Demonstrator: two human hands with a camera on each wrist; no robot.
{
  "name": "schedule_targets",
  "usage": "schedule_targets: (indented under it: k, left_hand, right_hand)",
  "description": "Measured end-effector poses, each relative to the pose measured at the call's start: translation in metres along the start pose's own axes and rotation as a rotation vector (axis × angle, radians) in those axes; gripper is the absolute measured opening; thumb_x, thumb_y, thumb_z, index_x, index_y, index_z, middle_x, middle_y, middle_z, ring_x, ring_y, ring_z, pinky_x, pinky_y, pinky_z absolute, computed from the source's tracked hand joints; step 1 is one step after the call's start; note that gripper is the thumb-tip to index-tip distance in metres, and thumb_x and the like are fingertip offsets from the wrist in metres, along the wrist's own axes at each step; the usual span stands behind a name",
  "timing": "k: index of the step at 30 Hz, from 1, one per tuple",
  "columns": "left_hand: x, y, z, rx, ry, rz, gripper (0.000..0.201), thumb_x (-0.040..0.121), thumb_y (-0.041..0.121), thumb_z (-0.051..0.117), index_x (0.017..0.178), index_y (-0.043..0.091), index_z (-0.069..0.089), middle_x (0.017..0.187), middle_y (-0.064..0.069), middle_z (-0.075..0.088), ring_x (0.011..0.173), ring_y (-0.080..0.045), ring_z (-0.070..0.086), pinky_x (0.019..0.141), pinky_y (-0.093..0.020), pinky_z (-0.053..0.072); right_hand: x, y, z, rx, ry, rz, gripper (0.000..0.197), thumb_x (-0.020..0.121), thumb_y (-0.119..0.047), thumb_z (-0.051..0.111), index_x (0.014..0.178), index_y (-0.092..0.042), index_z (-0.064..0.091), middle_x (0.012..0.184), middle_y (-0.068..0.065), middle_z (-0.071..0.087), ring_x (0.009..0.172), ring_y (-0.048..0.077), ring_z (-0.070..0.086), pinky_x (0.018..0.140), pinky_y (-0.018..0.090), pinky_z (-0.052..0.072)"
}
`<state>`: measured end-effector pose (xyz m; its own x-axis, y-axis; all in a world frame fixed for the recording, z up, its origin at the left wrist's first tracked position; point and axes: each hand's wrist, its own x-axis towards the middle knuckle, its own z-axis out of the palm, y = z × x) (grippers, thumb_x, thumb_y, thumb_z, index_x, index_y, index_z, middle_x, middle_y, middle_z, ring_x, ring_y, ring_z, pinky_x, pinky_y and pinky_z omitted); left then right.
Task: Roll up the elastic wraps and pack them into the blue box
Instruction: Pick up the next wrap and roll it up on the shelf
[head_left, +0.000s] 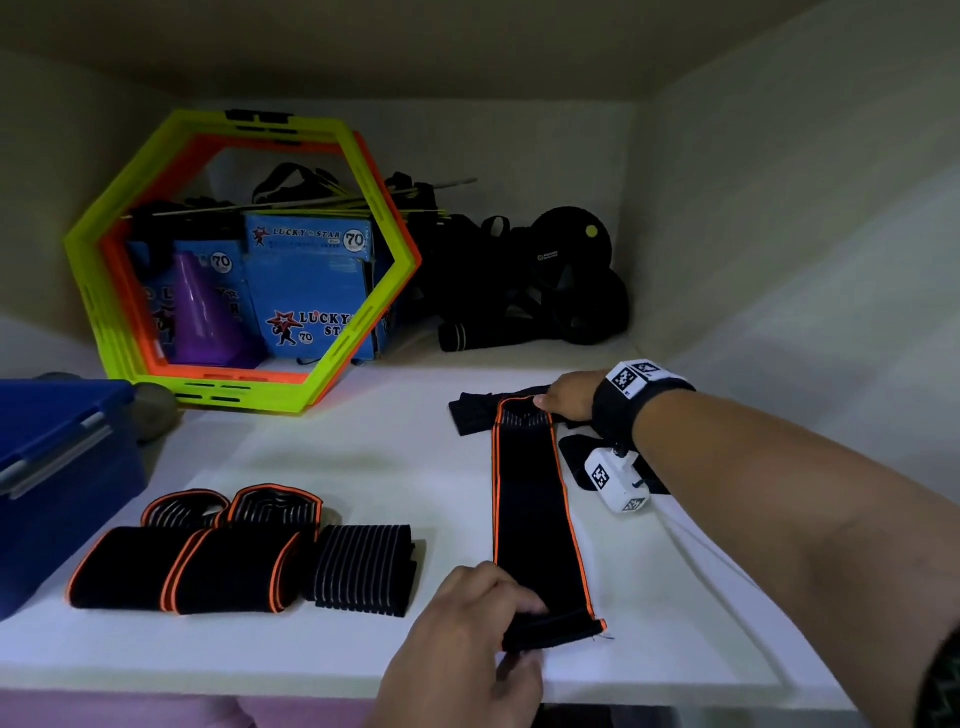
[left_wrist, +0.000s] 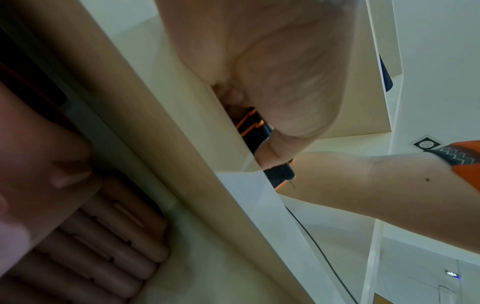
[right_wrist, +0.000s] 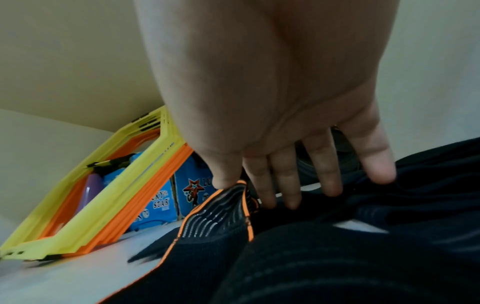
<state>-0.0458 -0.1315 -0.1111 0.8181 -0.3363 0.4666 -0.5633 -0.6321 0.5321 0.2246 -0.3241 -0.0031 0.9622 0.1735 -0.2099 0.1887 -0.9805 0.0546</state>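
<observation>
A long black elastic wrap (head_left: 530, 509) with orange edges lies stretched out on the white shelf (head_left: 363, 447), running away from me. My left hand (head_left: 519, 618) grips its near end, which is folded over into a small roll (left_wrist: 279, 174). My right hand (head_left: 550, 402) holds the far end (right_wrist: 221, 214), pinched between thumb and index finger, while the other fingers (right_wrist: 327, 176) lie straight on more black wraps (head_left: 475, 415). Several rolled wraps (head_left: 228, 571) sit in a group at the front left. The blue box (head_left: 52, 467) stands at the left edge.
Yellow-green and orange hexagon rings (head_left: 239, 260) lean at the back left, in front of blue Lucky Star cartons (head_left: 311, 291) and a purple cone (head_left: 202, 317). Black gear (head_left: 545, 280) is piled at the back. A grey ball (head_left: 153, 410) lies beside the box.
</observation>
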Motion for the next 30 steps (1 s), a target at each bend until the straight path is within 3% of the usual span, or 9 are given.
schedule_targets:
  k: [2, 4, 6, 11, 16, 21, 25, 30]
  left_hand:
    - [-0.001, 0.003, -0.001, 0.001, -0.005, -0.009, 0.032, 0.073, 0.04, 0.057, 0.104, 0.04, 0.064, 0.103, 0.027, 0.054, 0.103, 0.001, 0.051, 0.071, -0.007, 0.04]
    - [-0.002, 0.006, -0.001, 0.006, 0.004, -0.011, 0.031, 0.074, 0.04, 0.055, 0.104, 0.041, 0.061, 0.104, 0.027, 0.053, 0.106, -0.002, 0.051, 0.073, -0.01, 0.043]
    - [-0.002, 0.007, -0.002, 0.008, 0.01, -0.011, 0.028, 0.075, 0.038, 0.057, 0.104, 0.041, 0.06, 0.105, 0.027, 0.053, 0.107, -0.002, 0.052, 0.075, -0.015, 0.046]
    - [-0.003, 0.006, -0.003, 0.019, -0.006, 0.015, 0.028, 0.077, 0.034, 0.06, 0.104, 0.039, 0.063, 0.104, 0.025, 0.055, 0.104, -0.004, 0.053, 0.075, -0.021, 0.048]
    - [-0.003, 0.009, -0.005, 0.011, -0.001, 0.025, 0.027, 0.077, 0.03, 0.062, 0.103, 0.038, 0.065, 0.102, 0.024, 0.056, 0.102, -0.007, 0.055, 0.078, -0.022, 0.048]
    - [-0.003, 0.009, -0.005, 0.018, 0.003, 0.043, 0.026, 0.077, 0.028, 0.063, 0.101, 0.039, 0.063, 0.098, 0.024, 0.055, 0.097, -0.005, 0.054, 0.076, -0.017, 0.045]
    - [-0.005, 0.009, -0.007, 0.02, -0.003, 0.077, 0.028, 0.081, 0.029, 0.063, 0.108, 0.035, 0.066, 0.101, 0.023, 0.053, 0.099, -0.006, 0.054, 0.079, -0.018, 0.046]
    - [-0.013, 0.01, -0.007, 0.055, 0.022, 0.085, 0.032, 0.085, 0.029, 0.062, 0.118, 0.031, 0.065, 0.105, 0.021, 0.053, 0.1, -0.003, 0.052, 0.082, -0.017, 0.046]
  right_hand:
    - [0.007, 0.005, 0.004, -0.034, -0.007, 0.028, 0.061, 0.105, -0.052, 0.029, 0.099, -0.004, 0.067, 0.104, 0.011, 0.066, 0.095, 0.028, 0.062, 0.09, 0.037, 0.048]
    - [0.01, 0.01, 0.007, -0.025, 0.012, 0.067, 0.056, 0.105, -0.051, 0.033, 0.075, -0.01, 0.058, 0.09, 0.008, 0.061, 0.085, 0.027, 0.058, 0.08, 0.034, 0.044]
    - [0.012, 0.015, 0.008, 0.023, 0.017, 0.093, 0.051, 0.103, -0.051, 0.038, 0.07, -0.014, 0.051, 0.081, 0.005, 0.058, 0.082, 0.026, 0.057, 0.077, 0.033, 0.042]
    - [0.003, 0.017, 0.003, 0.072, 0.063, 0.047, 0.039, 0.095, -0.043, 0.059, 0.085, -0.006, 0.062, 0.088, 0.009, 0.065, 0.08, 0.027, 0.06, 0.072, 0.032, 0.045]
    - [-0.013, 0.01, -0.001, 0.118, 0.091, 0.0, 0.031, 0.087, -0.033, 0.071, 0.096, -0.004, 0.073, 0.081, 0.008, 0.066, 0.077, 0.026, 0.062, 0.068, 0.03, 0.045]
    - [-0.017, -0.006, 0.005, 0.11, 0.144, 0.013, 0.026, 0.078, -0.024, 0.076, 0.097, -0.007, 0.073, 0.094, 0.011, 0.074, 0.089, 0.031, 0.07, 0.076, 0.033, 0.057]
    - [-0.015, -0.017, 0.0, 0.232, 0.25, -0.004, 0.018, 0.081, -0.007, 0.068, 0.097, -0.003, 0.076, 0.099, 0.015, 0.075, 0.094, 0.032, 0.071, 0.085, 0.04, 0.06]
    - [-0.025, -0.027, -0.006, 0.449, 0.32, -0.022, 0.033, 0.084, 0.003, 0.065, 0.112, -0.013, 0.071, 0.074, -0.005, 0.062, 0.084, 0.022, 0.064, 0.077, 0.028, 0.05]
